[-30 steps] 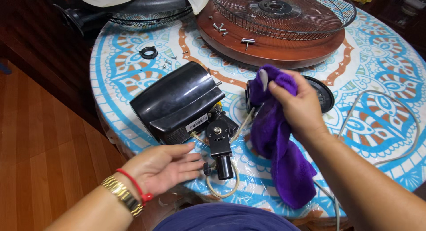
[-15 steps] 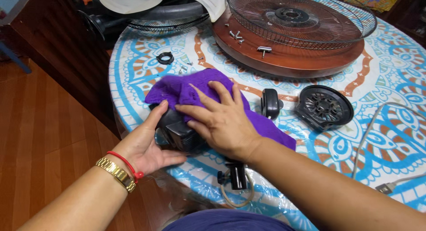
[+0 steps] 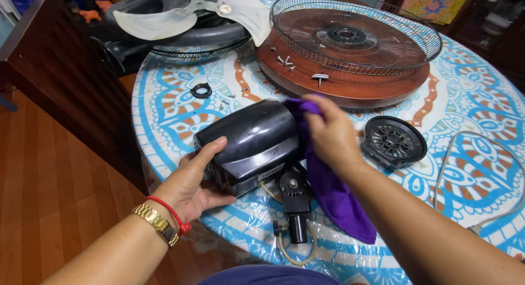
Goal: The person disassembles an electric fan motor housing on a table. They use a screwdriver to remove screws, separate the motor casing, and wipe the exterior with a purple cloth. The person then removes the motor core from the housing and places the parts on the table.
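Note:
A glossy black fan motor housing [image 3: 251,143] lies on its side on the patterned round table [image 3: 470,99]. My left hand [image 3: 194,181] grips its near left end, thumb on top. My right hand [image 3: 328,134] presses a purple cloth [image 3: 333,192] against the housing's right end; the cloth hangs down toward the table's front edge. A black neck joint [image 3: 295,203] with a pale cord sticks out below the housing.
A round black vented cover [image 3: 395,140] lies right of my hand. A wire fan grille [image 3: 355,33] rests on a brown wooden turntable [image 3: 350,82] with loose screws. A black ring nut [image 3: 200,90] lies at the left. Translucent fan blades [image 3: 180,14] sit beyond. A grey cable [image 3: 454,153] curves at right.
The cloth, spread over the top of the housing half a second ago, has slid to its right end with my right hand. My left hand stays on the housing's left end.

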